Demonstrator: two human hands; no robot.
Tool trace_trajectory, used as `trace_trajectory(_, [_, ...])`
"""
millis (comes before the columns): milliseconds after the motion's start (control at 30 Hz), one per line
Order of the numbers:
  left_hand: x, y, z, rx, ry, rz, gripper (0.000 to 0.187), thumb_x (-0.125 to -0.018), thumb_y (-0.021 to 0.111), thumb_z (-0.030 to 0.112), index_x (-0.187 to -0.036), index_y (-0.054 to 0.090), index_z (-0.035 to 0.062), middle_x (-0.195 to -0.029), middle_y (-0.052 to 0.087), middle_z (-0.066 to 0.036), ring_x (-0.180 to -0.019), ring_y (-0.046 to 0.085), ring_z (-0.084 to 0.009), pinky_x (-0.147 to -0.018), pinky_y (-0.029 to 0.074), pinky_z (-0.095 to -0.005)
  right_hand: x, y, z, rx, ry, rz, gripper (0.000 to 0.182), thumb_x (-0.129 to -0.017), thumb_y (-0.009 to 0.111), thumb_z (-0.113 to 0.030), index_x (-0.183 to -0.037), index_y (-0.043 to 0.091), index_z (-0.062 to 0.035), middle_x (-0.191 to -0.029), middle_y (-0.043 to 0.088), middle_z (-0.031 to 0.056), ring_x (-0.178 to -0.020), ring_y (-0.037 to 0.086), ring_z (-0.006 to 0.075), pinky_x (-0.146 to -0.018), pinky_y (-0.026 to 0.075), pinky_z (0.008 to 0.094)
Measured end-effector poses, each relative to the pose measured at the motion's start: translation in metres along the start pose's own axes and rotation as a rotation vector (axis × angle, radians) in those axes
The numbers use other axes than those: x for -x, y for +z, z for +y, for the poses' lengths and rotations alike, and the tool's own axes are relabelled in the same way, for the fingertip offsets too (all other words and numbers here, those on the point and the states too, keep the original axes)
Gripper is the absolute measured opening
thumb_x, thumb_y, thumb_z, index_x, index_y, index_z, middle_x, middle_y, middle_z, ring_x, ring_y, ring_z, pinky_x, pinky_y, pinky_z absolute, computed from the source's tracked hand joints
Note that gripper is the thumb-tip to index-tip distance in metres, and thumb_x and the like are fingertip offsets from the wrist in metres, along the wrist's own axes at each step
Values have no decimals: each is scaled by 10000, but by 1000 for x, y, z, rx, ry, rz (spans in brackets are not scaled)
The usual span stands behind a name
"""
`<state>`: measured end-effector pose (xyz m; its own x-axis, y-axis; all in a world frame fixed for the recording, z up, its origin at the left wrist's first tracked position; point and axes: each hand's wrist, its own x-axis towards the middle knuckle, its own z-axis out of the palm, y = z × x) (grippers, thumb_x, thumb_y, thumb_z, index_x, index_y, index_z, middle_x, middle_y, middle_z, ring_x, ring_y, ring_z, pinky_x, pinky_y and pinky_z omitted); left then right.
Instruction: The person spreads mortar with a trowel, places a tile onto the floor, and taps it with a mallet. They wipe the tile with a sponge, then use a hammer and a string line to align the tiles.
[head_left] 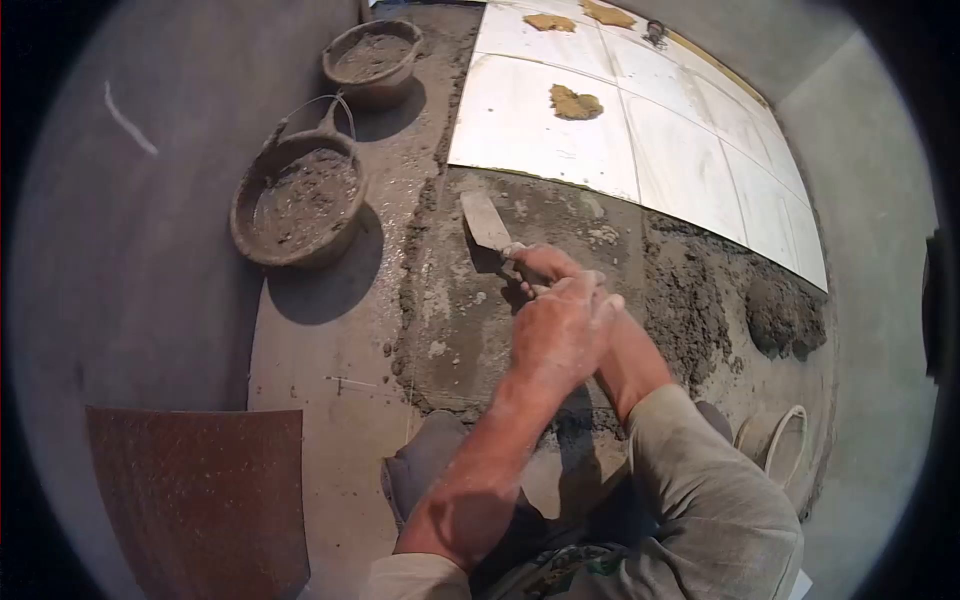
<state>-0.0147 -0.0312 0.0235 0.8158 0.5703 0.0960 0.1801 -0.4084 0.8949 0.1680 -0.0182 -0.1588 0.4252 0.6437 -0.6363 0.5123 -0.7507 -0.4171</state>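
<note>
My right hand (pixel 548 268) is closed round the handle of a trowel (pixel 484 219). The trowel's flat blade points up and left, over the patch of wet mortar (pixel 455 330), its shadow falling just below it. My left hand (pixel 562 325) crosses over the right one, its fingers curled against my right wrist; part of these fingers is hidden. Ahead lie large white floor tiles (pixel 545 125), their near edge bordering the mortar. To the right of my hands is a strip of rough, crumbly mortar (pixel 690 300) with a thicker heap (pixel 785 315) at its end.
Two buckets of mortar stand at left, a nearer bucket (pixel 245 225) with a raised wire handle and a farther bucket (pixel 400 85). Yellow sponge-like pieces (pixel 576 102) lie on the tiles. A brown curved sheet (pixel 200 500) sits lower left, a pale round container (pixel 788 440) lower right. Walls flank both sides.
</note>
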Motion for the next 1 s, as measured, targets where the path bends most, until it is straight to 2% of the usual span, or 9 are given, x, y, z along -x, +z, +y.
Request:
trace_trajectory(267, [-11,9,12,-37,-133,-94,437,-884,613,353,-1176,612,29,-992,679,-205,-913,672,-305,-823,511,-376,60,17,28,-108,-135,44,405,-871,607,-374,-1078,671,-32,-974,683,153,-836,642,234,-749,520,392])
trace_trajectory(433, [-10,17,14,-119,-152,-97,409,-891,604,332,-1156,615,22,-1017,674,-204,-932,671,-304,-819,511,-383,132,-42,89,-331,-55,30,377,-855,640,-342,-1076,668,-39,-962,683,133,-817,635,206,-759,523,382])
trace_trajectory(467, [-11,19,9,-80,-143,-92,437,-886,619,346,-1167,616,11,-994,678,-170,-882,660,-242,-795,511,-357,142,-60,114,-441,47,15,388,-848,650,-355,-1074,666,-40,-958,682,122,-825,635,203,-766,521,382])
trace_trajectory(500, [-9,21,4,-40,-145,-87,466,-882,633,360,-1177,616,0,-970,683,-135,-831,649,-179,-770,511,-330,157,-79,139,-80,125,82,406,-844,661,-383,-1078,664,-51,-927,668,89,-801,608,185,-716,507,370])
trace_trajectory(600, [-7,24,15,-86,-232,-36,479,-892,626,372,-1179,612,-11,-965,674,-118,-793,629,-150,-749,507,-314,254,-112,212,-454,250,295,405,-885,631,-382,-1178,617,-102,-751,479,-24,-644,440,89,-545,401,273])
trace_trajectory(633, [-5,25,16,-98,-242,-43,479,-892,626,372,-1179,612,-11,-965,674,-118,-793,629,-150,-749,507,-314,279,-118,253,-463,341,347,319,-866,650,-385,-965,619,-84,-755,525,-14,-656,464,106,-567,402,289])
trace_trajectory(767, [-1,40,28,-281,-211,-50,523,-894,617,415,-1199,603,-10,-999,675,-134,-798,635,-172,-736,513,-335,408,-106,402,-793,646,699,268,-867,640,-384,-879,597,-120,-723,494,-15,-600,455,96,-520,384,272])
trace_trajectory(933, [12,64,40,-346,-319,-80,493,-895,621,368,-1206,596,-13,-1052,669,-157,-838,646,-192,-769,513,-339,548,-26,568,-962,1151,1099,413,-858,617,-396,-973,636,-1,-786,589,78,-620,556,185,-547,450,331])
trace_trajectory(1000, [20,70,46,-418,-323,-99,465,-905,614,333,-1216,592,-11,-1069,667,-158,-880,647,-197,-795,512,-339,593,24,640,-790,1105,1192,385,-851,607,-354,-944,630,20,-762,583,94,-596,546,199,-531,441,329])
